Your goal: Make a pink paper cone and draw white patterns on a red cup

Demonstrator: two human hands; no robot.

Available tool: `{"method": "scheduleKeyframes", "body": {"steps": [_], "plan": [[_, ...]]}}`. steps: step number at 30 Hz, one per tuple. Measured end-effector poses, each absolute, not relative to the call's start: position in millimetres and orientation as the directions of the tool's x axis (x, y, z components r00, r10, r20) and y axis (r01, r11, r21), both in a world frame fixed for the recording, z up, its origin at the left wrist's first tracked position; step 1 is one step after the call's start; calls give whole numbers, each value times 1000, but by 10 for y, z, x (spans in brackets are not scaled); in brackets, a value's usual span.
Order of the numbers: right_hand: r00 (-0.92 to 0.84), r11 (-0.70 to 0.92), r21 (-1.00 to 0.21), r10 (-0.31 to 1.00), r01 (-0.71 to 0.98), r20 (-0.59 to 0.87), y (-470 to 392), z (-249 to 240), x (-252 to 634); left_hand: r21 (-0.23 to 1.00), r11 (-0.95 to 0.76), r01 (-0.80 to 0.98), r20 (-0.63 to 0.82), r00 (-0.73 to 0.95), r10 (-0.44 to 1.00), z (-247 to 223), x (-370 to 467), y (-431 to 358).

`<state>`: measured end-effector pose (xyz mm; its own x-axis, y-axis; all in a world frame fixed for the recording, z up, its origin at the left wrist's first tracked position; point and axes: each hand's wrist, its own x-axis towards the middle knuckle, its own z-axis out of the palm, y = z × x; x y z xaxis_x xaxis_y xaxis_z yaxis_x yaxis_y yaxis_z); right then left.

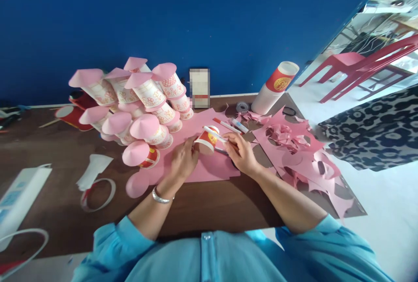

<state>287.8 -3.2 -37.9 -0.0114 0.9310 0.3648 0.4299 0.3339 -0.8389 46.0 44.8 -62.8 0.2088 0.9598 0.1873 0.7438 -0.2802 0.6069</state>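
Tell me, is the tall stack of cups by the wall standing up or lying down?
Leaning, not lying down: the stack of cups has its base on the table and its top tilts right.

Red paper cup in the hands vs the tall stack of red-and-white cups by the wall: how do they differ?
The single red paper cup lies tilted on its side, held by the left hand; the tall stack of cups leans untouched near the blue wall. The cup sits over the pink paper sheet; the stack stands on the brown table. The right hand holds a white pen against the cup only. Both show a yellow emblem on red.
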Motion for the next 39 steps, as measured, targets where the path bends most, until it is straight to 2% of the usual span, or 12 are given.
{"method": "scheduleKeyframes", "body": {"steps": [3,7,12,14,16,21,26,28,32,35,37,39], "plan": [[60,385,-863,903,326,426,-120,-243,2894,628,-230,743,216,118,969,-588,439,434],[70,383,-898,911,218,406,-112,-133,2956,672,-284,684,291,109,951,-570,430,447],[120,380,-896,903,228,414,-89,-113,2982,702,-312,640,308,122,943,-589,417,460],[72,403,-881,899,249,432,-116,-103,2973,714,-317,624,310,124,942,-601,416,461],[15,435,-848,888,302,460,-146,-87,2959,722,-328,609,325,119,938,-611,416,462],[15,490,-726,824,482,567,-176,-29,2939,736,-325,594,330,105,938,-624,411,464],[-155,636,-608,741,475,654,-200,19,2898,708,-397,584,396,138,908,-628,408,447],[-152,646,-567,717,511,680,-196,19,2885,703,-410,581,397,158,904,-627,412,439],[-93,579,-549,734,602,673,-187,18,2903,735,-351,580,344,127,930,-600,421,442],[-173,623,-533,727,572,664,-218,33,2914,802,-289,523,293,78,953,-539,434,443],[-193,646,-551,723,529,663,-248,37,2907,897,-188,399,186,44,982,-483,454,436],[-138,614,-606,751,506,646,-270,29,2897,986,-9,164,0,55,998,-426,484,428]]}}
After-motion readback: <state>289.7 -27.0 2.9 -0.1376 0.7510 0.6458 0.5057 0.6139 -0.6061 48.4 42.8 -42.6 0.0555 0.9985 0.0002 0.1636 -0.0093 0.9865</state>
